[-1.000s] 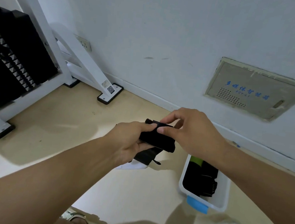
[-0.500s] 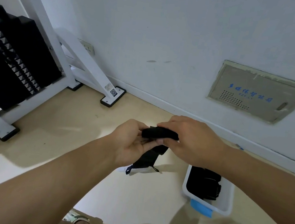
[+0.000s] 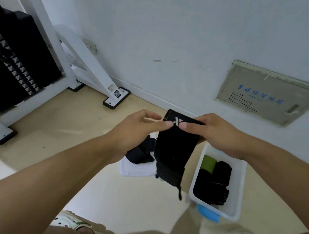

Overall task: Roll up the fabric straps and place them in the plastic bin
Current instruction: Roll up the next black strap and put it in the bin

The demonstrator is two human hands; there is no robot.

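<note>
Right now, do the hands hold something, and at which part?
Both the left hand and right hand pinch the black fabric strap at its top edge; the rest hangs down unrolled.

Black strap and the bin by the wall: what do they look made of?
Black strap: looks like woven fabric, matte; it hangs limp from both hands, the left hand and the right hand, with a pale printed logo near the top. Exact fibre can't be told.

Bin: looks like thin moulded plastic, white and slightly translucent, smooth walls with a rolled rim; holds rolled straps.
</note>
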